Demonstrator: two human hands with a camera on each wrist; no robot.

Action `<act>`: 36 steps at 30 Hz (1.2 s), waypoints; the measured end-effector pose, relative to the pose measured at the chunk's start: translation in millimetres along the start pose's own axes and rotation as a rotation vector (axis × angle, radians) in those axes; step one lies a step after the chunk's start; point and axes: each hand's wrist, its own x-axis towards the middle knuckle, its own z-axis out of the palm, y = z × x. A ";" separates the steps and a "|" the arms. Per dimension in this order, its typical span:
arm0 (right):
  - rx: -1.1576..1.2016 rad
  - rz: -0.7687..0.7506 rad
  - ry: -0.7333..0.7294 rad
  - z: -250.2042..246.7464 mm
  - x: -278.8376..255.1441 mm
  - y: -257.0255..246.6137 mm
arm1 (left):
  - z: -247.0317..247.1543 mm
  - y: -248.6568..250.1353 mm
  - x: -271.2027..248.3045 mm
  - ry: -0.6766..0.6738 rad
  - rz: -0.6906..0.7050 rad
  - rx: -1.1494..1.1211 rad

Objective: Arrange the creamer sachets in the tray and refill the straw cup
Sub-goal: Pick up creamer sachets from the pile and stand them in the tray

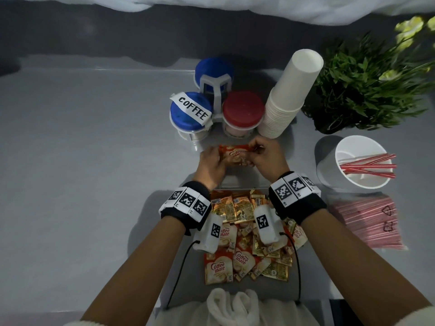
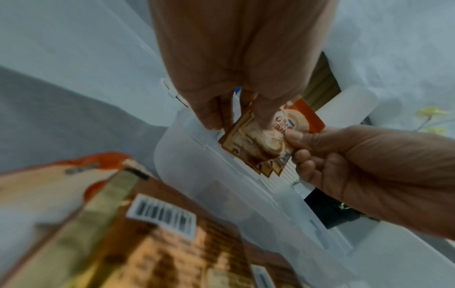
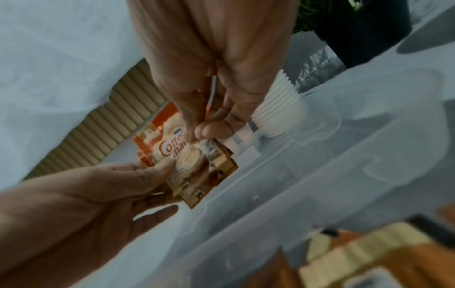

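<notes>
Both hands hold a small stack of orange Coffee mate sachets (image 1: 235,155) upright, just above the far end of the translucent tray (image 1: 244,182). My left hand (image 1: 220,157) pinches the stack's left edge and my right hand (image 1: 254,152) pinches its right edge. The left wrist view shows the sachet stack (image 2: 261,144) between my left hand (image 2: 242,117) and the other hand's thumb. In the right wrist view my right hand (image 3: 200,134) grips the stack (image 3: 197,165) over the tray (image 3: 320,175). A loose sachet pile (image 1: 247,243) lies near me. The white straw cup (image 1: 329,165), at right, holds several red-striped straws (image 1: 367,165).
A clear bag of straws (image 1: 367,220) lies right of the sachet pile. Behind the hands stand a blue-lidded COFFEE canister (image 1: 189,111), a red-lidded one (image 1: 242,111) and another blue-lidded one (image 1: 214,69). A tilted stack of paper cups (image 1: 289,95) and a plant (image 1: 364,78) stand back right.
</notes>
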 end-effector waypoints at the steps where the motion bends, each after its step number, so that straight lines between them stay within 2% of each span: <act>1: -0.031 -0.007 0.021 -0.5 -0.2 3.3 | 0.4 -0.4 1.6 -0.006 -0.015 0.098; 5: -0.088 0.006 0.022 3.5 -3.5 14.9 | 3.9 4.2 5.1 -0.029 -0.097 0.310; 9: -0.167 0.036 -0.034 10.6 -4.7 21.1 | 9.8 6.1 5.9 -0.079 -0.136 0.314; 14: -0.206 0.036 -0.032 12.2 -5.3 16.4 | 7.7 7.3 5.0 -0.064 -0.152 0.302; 16: -0.241 0.037 -0.036 12.4 -2.6 15.5 | 2.0 8.0 2.5 -0.018 -0.134 0.299; 18: -0.266 0.056 -0.061 13.2 0.5 13.8 | -5.0 7.3 -3.0 0.087 -0.121 0.284; 20: -0.285 0.079 -0.089 15.2 3.6 9.2 | -11.2 3.2 -7.1 0.200 -0.148 0.272; 21: -0.285 0.090 -0.101 16.6 5.6 6.7 | -13.5 0.0 -7.2 0.212 -0.182 0.279; 24: -0.267 0.129 -0.147 21.7 9.9 -1.5 | -15.5 -8.8 -3.5 0.082 -0.278 0.263; 27: -0.269 0.144 -0.124 28.6 11.6 -6.8 | -12.3 -10.8 -1.6 -0.010 -0.269 0.258; 31: -0.272 0.148 -0.032 39.1 6.8 -5.6 | -6.6 -8.9 -4.6 0.000 -0.286 0.185; 36: -0.244 0.177 0.029 44.4 -5.1 -6.3 | -5.2 -7.9 -3.1 -0.003 -0.281 0.202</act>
